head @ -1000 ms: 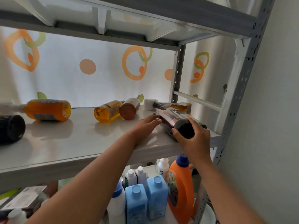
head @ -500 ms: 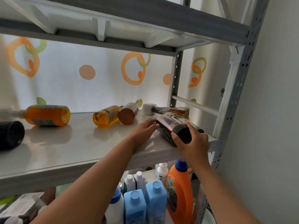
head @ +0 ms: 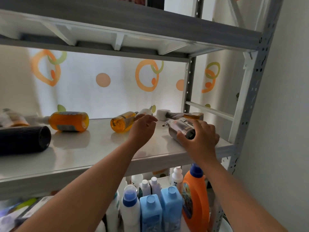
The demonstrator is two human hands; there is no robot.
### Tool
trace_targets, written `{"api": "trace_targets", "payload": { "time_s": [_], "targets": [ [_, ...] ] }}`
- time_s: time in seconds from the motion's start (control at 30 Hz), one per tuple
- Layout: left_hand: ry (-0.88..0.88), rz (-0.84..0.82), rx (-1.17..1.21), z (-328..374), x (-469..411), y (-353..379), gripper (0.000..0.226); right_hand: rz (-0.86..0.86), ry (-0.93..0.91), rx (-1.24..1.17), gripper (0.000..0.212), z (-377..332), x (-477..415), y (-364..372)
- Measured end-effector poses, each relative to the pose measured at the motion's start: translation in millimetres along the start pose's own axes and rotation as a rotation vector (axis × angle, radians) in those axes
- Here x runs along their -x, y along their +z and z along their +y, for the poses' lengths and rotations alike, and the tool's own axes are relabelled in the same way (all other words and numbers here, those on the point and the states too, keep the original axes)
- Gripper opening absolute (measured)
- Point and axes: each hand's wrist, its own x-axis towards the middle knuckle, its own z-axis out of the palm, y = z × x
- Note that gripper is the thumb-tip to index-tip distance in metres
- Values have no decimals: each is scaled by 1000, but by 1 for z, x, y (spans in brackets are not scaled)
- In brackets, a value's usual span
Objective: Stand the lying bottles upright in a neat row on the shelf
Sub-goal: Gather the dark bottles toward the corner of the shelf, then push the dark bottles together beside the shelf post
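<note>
One amber bottle (head: 122,122) — beside left hand (head: 142,131)

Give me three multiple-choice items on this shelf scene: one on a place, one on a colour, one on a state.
1. The orange detergent jug stands: A) on the top board; B) on the shelf beside the dark bottle; C) below that shelf.
2. The two square bottles beside that jug are: A) light blue; B) red; C) black.
3. The right hand: A) hangs idle; B) grips the dark bottle; C) presses the wall.
Key: C, it shows under the shelf board; A, both bodies and caps are blue; B, its fingers curl round the bottle's near end.
</note>
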Motion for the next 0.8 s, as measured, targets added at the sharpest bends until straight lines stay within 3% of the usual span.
{"api": "trace_targets", "payload": {
  "time_s": [0.07, 0.17, 0.33, 0.53, 0.8],
  "targets": [
    [25, 1, -67, 1, 4, -19, 20, 14, -54, -49, 67, -17, 0, 7],
    [40, 10, -112, 1, 11, -50, 14, 19, -117, -75, 64, -47, 2, 21],
    [102, 75, -207, -9, 23, -103, 16, -87, -200, -166, 45, -98, 7, 53],
    [87, 174, -342, -35, 36, -170, 16, -162, -289, -350, 50, -160, 24, 88],
    [-101, 314, -490, -84, 56, -248, 19, -394, -406, -499, 51, -234, 44, 129]
  ]
}}
